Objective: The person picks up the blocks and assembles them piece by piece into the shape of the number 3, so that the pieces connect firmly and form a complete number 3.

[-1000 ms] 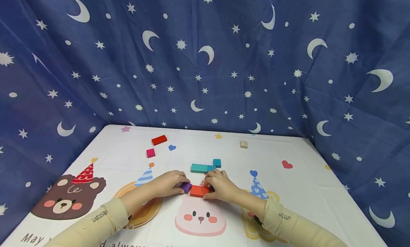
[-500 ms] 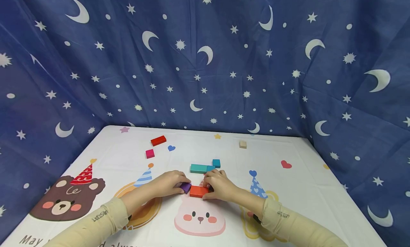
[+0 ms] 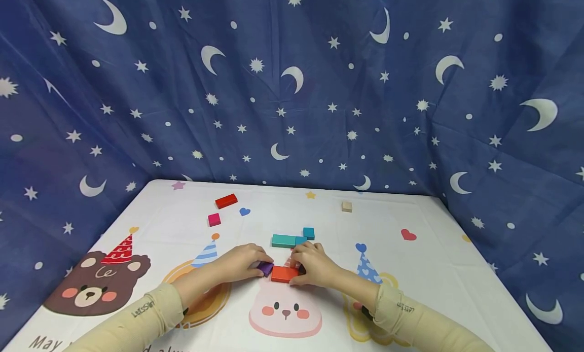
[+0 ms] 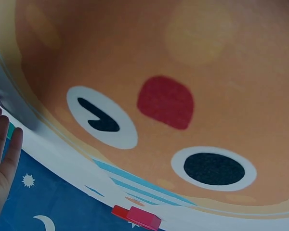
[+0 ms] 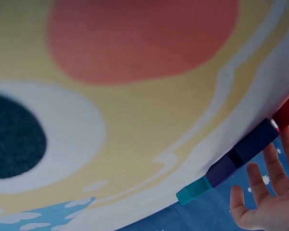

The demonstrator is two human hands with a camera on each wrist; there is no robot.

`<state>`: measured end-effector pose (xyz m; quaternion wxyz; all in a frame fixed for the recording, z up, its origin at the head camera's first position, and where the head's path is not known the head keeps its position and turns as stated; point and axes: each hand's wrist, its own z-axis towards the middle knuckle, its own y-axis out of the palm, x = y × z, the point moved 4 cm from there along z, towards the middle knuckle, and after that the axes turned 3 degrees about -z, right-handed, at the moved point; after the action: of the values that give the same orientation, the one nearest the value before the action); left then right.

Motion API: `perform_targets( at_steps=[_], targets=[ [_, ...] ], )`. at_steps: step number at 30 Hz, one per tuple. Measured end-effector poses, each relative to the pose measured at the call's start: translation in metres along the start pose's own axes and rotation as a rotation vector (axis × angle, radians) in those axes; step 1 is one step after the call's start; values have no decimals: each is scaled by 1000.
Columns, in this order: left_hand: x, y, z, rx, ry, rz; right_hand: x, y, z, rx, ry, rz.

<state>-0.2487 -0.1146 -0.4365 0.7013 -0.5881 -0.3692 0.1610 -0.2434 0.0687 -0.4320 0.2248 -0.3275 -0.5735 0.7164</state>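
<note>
Near the table's middle, my left hand (image 3: 242, 262) pinches a small purple block (image 3: 266, 268) between thumb and fingers. Just to its right lies an orange-red rectangular block (image 3: 284, 274), whose right end my right hand (image 3: 316, 266) grips with thumb in front and fingers behind. A dark block (image 3: 301, 269) shows partly under the right palm. In the right wrist view, a dark blue block (image 5: 254, 141) sits against the red block (image 5: 287, 111), by the fingertips. Beyond the hands lie a teal block (image 3: 283, 241) and a blue block (image 3: 300, 240) end to end.
Another blue block (image 3: 308, 233) sits behind that row. Farther back are a red block (image 3: 226, 201) and a pink cube (image 3: 214, 219) at left, and a beige cube (image 3: 347, 206) at right. A star-patterned blue curtain (image 3: 319, 149) stands behind the white printed tablecloth (image 3: 388, 225).
</note>
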Motion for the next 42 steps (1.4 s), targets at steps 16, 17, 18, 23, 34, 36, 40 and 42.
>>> perform_targets(
  at_steps=[16, 17, 18, 23, 34, 36, 40, 42],
  targets=[
    [1, -2, 0, 8, 17, 8, 2, 1, 3, -18, 44, 10],
    [1, -2, 1, 6, 15, 6, 2, 1, 3, -20, 45, 12],
    [2, -2, 1, 5, 13, 3, 3, 2, 3, -22, 46, 14],
    [3, -2, 1, -2, 8, -15, 3, 2, 3, -30, 46, 14],
    [4, -3, 2, -13, 9, -48, 2, 1, 2, -26, 42, 17],
    [3, -3, 3, -14, 10, -49, 2, 1, 2, -28, 37, 12],
    [3, -4, 4, -6, 8, -67, 3, 0, 1, -34, 29, 8],
    [4, -5, 4, 5, 5, -81, 4, 0, 0, -38, 38, 17]
  ],
)
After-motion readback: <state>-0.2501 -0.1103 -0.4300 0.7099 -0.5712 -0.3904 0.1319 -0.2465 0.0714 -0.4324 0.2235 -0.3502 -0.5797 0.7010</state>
